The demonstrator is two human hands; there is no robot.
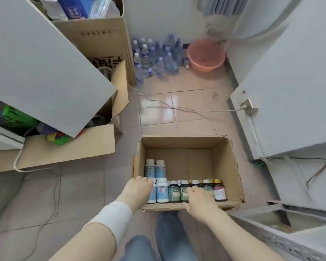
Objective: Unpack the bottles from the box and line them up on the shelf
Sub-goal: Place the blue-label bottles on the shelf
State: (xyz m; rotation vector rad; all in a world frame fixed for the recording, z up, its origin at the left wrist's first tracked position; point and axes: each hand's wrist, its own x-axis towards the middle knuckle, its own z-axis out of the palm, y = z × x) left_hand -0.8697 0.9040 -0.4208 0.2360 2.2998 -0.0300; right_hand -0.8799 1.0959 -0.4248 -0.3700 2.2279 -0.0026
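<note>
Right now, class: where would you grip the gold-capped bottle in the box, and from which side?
Probably the cap end of the gold-capped bottle, from above-right: it ends the row, so cap and right flank face bare box floor; a green bottle crowds its left.

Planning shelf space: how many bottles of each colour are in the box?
White and blue bottles: 4, one partly behind the left hand
Green bottles: 4, one partly behind the right hand
Purple-label bottle: 1
Total: 9
</note>
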